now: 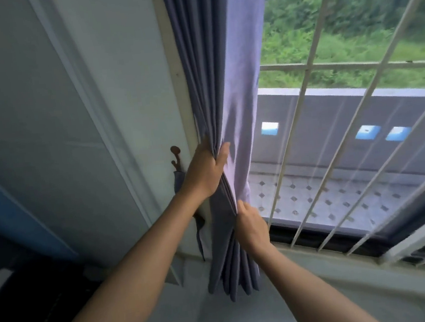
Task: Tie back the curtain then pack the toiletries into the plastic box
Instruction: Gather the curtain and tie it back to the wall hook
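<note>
Grey-lilac woven cloth, matte and smooth, gathered into long vertical pleats: the curtain (224,86), bunched against the left edge of the window beside the pale wall (42,100). Left hand (204,169) wrapped round the gathered folds about midway down, fingers behind the cloth and thumb pressed across the front, squeezing the pleats into a tight waist. Right hand (251,225) lower and just to the right, fingers curled and pinching the outer edge of the same bundle, knuckles toward the camera; exact fingertip placement hidden in the folds. Below both hands, pleats fanning loose again and ending in a ragged hem just above the pale sill (336,276). Left of the upper hand, a small brown metal hook (175,155) with a rounded knob fixed to the wall, and under it a narrow strip of the same lilac fabric, the tieback (198,227), hanging limp along the frame behind the left forearm. Right of the curtain, thin white-painted metal bars (314,63) crossing the opening in a slanted grid, with fine mesh behind. Beyond, a tiled balcony floor (328,201) with small dark diamond insets, a grey parapet (332,114) pierced by square openings, and blurred green foliage (347,10). No toiletries or plastic box in view.
</note>
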`<action>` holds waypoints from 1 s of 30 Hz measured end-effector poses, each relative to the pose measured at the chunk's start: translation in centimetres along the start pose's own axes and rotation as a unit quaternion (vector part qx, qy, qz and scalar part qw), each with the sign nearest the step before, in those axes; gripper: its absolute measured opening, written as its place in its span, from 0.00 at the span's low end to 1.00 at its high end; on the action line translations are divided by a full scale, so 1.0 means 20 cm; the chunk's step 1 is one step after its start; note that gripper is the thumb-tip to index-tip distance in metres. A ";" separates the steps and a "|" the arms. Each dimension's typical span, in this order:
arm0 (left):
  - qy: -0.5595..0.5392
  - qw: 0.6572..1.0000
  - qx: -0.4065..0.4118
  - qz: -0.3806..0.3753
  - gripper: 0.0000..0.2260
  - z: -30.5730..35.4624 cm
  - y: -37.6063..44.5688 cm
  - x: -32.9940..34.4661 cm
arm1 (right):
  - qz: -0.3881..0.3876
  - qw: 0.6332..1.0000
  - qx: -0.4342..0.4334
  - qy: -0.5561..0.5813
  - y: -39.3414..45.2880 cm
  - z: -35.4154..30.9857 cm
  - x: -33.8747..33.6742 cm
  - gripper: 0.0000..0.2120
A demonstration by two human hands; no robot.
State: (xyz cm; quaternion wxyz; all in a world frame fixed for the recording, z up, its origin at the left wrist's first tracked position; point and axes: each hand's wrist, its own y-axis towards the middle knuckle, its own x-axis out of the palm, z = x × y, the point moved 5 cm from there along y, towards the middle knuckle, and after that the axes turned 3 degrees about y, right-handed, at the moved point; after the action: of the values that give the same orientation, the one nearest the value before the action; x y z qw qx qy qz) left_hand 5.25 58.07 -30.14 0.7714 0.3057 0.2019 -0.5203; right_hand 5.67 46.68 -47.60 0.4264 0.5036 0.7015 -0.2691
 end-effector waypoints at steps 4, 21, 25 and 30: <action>-0.048 0.998 -0.027 -0.037 0.22 -0.06 -0.07 0.05 | -0.016 0.997 -0.027 0.065 -0.03 0.02 0.00 0.16; -0.219 0.960 -0.176 -0.016 0.14 -0.40 -0.14 0.10 | -0.120 0.979 -0.121 0.111 -0.12 -0.05 -0.05 0.32; -0.166 0.965 -0.182 -0.095 0.17 -0.45 -0.05 0.13 | -0.142 0.984 -0.083 0.069 -0.12 0.00 -0.03 0.32; -0.206 0.954 -0.174 -0.131 0.19 -0.42 0.00 0.16 | -0.141 0.988 -0.065 0.028 -0.11 0.03 -0.03 0.20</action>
State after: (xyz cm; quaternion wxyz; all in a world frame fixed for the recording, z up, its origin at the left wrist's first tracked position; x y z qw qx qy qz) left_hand 6.62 61.64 -38.33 0.7625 0.0237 0.1645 -0.6253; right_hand 3.85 45.13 -47.44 0.3964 0.3782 0.7931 -0.2661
